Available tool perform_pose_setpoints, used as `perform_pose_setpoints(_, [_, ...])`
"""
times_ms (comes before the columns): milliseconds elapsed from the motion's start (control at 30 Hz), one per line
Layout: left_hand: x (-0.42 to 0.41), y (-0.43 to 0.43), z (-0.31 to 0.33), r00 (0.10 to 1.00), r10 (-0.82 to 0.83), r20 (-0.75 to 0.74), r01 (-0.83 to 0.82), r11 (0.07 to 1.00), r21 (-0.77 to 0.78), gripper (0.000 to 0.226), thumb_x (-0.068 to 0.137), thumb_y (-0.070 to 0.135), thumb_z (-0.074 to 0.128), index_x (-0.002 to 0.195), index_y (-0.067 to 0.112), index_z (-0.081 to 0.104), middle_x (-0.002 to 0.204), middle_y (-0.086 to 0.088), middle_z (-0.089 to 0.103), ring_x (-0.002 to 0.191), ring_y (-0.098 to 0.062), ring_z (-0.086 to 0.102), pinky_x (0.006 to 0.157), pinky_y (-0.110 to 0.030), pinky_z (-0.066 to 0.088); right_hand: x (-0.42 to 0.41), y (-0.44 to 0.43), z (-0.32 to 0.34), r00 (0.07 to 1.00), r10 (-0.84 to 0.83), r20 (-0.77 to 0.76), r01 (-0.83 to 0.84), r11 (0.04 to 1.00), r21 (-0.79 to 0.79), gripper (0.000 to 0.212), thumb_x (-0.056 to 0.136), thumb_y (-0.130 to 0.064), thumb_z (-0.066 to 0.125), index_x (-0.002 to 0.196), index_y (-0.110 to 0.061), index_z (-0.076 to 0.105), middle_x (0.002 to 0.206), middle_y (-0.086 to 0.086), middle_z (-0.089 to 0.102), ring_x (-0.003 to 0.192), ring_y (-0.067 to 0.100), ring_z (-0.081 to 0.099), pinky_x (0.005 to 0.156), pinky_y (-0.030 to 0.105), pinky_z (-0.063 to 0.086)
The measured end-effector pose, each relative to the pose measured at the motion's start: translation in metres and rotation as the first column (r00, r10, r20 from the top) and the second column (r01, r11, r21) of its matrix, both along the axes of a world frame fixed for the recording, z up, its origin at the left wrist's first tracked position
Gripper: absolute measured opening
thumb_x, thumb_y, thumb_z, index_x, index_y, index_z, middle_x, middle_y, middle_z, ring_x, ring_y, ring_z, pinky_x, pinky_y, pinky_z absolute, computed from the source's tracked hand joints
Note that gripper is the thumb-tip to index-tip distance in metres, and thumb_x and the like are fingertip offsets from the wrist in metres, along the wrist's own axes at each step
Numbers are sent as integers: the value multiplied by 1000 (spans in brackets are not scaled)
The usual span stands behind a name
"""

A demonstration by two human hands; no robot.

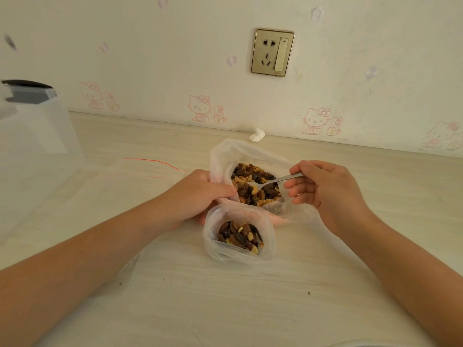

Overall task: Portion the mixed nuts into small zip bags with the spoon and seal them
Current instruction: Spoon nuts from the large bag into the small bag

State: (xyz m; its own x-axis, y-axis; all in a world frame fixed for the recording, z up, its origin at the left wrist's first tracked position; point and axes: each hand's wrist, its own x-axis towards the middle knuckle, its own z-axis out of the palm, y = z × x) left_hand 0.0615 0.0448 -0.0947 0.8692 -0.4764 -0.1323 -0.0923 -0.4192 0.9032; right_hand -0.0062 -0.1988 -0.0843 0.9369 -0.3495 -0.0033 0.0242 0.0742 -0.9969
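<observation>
A large clear bag (225, 151) of mixed nuts (253, 175) lies open in the middle of the table. My left hand (200, 194) grips its left rim and holds it open. My right hand (323, 189) pinches the handle of a metal spoon (273, 182), whose bowl rests in the nuts. In front of the big bag stands a small zip bag (236, 254), open at the top and partly filled with nuts (240, 235). An empty zip bag with a red seal line (150, 169) lies flat to the left.
A translucent plastic container (35, 126) with a dark lid stands at the far left. A crumpled white tissue (256, 134) lies by the wall. A wall socket (272, 52) is above. The light wooden table (250, 309) spreads toward me.
</observation>
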Motion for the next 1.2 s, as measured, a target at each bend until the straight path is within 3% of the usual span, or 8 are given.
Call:
perform_pose_setpoints(133, [1,1,0,999,-3,-39,3,1000,-15,26,76,41,70,81,20,84,95,-22,77,80,-35,69,77,-41,49,1,-4,-1,1000,-12,-19,13,999,53,24,106,-13,55,94,1,70,71,17,73,52,18,66,47,24,55])
perform_pose_setpoints(267, [1,4,4,998,-28,-49,29,1000,8,24,86,41,71,80,21,83,92,-20,77,75,-26,67,72,-39,49,2,-6,-2,999,-21,-30,23,995,95,25,106,-13,54,93,1,70,70,16,73,51,17,66,46,23,54])
perform_pose_setpoints(467, [7,22,33,991,-100,-91,121,957,263,75,66,81,64,77,8,77,69,-7,72,53,-20,62,47,-25,46,-2,-9,2,1000,0,15,-2,991,136,27,105,-13,53,89,-1,70,68,15,71,49,17,62,43,24,51])
perform_pose_setpoints(567, [2,33,48,988,-150,-42,155,918,366,69,61,86,64,63,18,74,66,-6,73,51,-18,64,47,-24,47,-5,-8,5,999,11,38,-16,990,140,29,105,-13,51,86,-2,70,66,15,69,47,17,59,42,24,49])
perform_pose_setpoints(700, [-16,35,55,956,-294,-16,274,868,415,55,69,80,65,64,26,72,68,2,74,52,-9,64,51,-21,48,-11,-3,10,995,41,87,-53,990,134,30,105,-11,50,83,-2,70,64,15,67,44,18,57,40,24,46])
perform_pose_setpoints(933, [-24,24,46,952,-303,48,253,863,438,38,92,31,62,56,23,66,58,4,68,50,-9,59,51,-21,44,-25,8,14,946,146,288,-144,989,-29,36,104,-7,50,75,-6,72,61,18,65,40,22,54,38,26,44])
perform_pose_setpoints(1067, [-22,25,47,952,-307,-10,286,875,390,35,90,29,63,57,21,68,60,1,67,52,-13,60,51,-22,44,-38,16,13,825,299,479,-141,931,-337,28,101,-5,49,83,-5,71,64,11,67,45,26,58,43,27,47])
perform_pose_setpoints(1200, [-22,24,47,948,-314,-45,307,876,371,29,79,38,62,59,19,71,61,0,68,51,-15,58,49,-21,43,-38,16,13,828,291,480,-116,925,-361,28,101,-5,49,83,-8,70,63,9,66,45,25,58,44,27,46])
